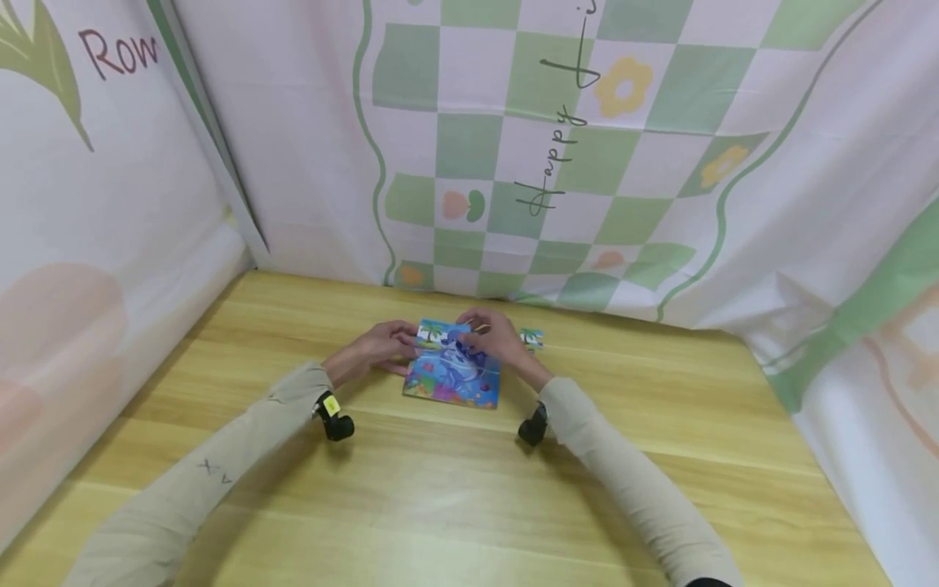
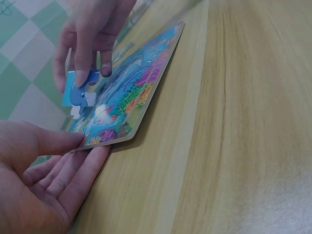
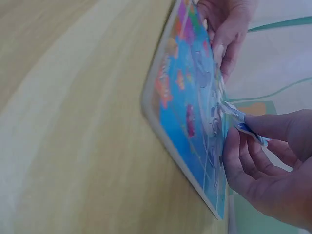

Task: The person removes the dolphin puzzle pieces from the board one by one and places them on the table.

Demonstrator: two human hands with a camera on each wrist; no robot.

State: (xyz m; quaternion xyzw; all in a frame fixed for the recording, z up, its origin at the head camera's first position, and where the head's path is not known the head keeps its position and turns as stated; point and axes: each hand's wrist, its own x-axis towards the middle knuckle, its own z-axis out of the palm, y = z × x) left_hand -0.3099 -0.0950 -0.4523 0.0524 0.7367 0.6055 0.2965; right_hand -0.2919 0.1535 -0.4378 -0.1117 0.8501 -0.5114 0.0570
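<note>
A jigsaw puzzle board (image 1: 440, 385) with a blue sea scene lies on the table, its coral-coloured edge toward me. My left hand (image 1: 383, 344) grips its left side; in the left wrist view the thumb (image 2: 63, 141) is on top and the fingers are beneath the edge. Between thumb and fingers my right hand (image 1: 495, 336) pinches a jigsaw piece (image 2: 80, 92) with blue and white print. The piece is tilted close over the board's far part, as the right wrist view also shows. My right hand hides part of the board in the head view.
Another jigsaw piece (image 1: 531, 337) with a palm tree print lies on the wooden table (image 1: 440, 505), just right of my right hand. A checked cloth curtain (image 1: 469, 147) hangs along the table's far edge, and more cloth (image 1: 88, 244) hangs at the left.
</note>
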